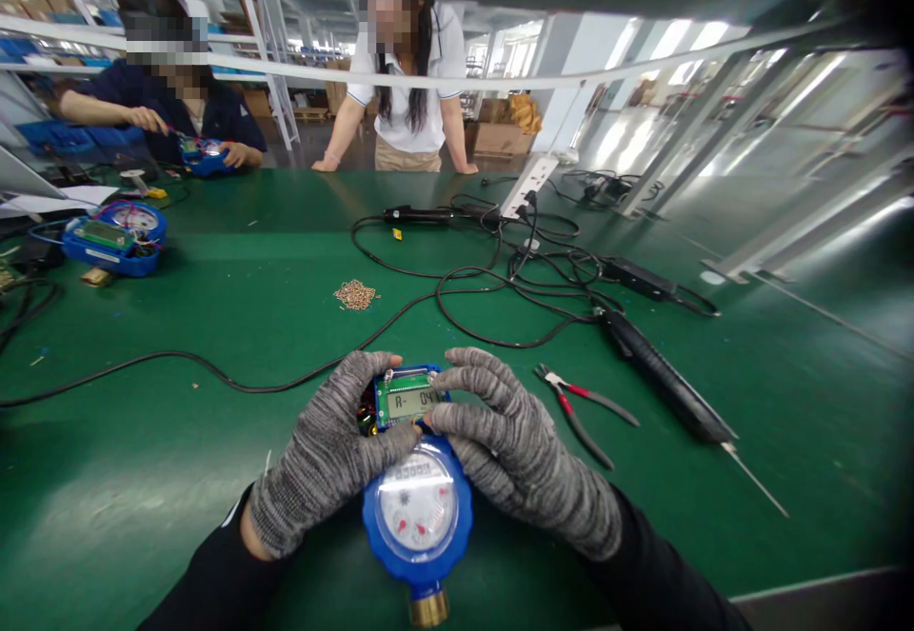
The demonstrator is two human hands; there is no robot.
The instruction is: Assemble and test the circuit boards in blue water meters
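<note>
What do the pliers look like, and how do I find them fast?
Look at the big green table, then the blue water meter at its near edge. Just right of the gloved right hand lie the pliers. They alone have red on their handles; the electric screwdriver beside them is long and black.

Small grey liquid-crystal display (408, 401), set in the green circuit board (387, 393) atop the round blue water meter (418, 517): dark segments read "A-", then "04". Any later characters lie under a finger of the gloved right hand (514, 450). Row of number wheels (412, 467) in the dial: digits too small to read. Second blue meter (114, 236), far left: nothing legible.
</note>
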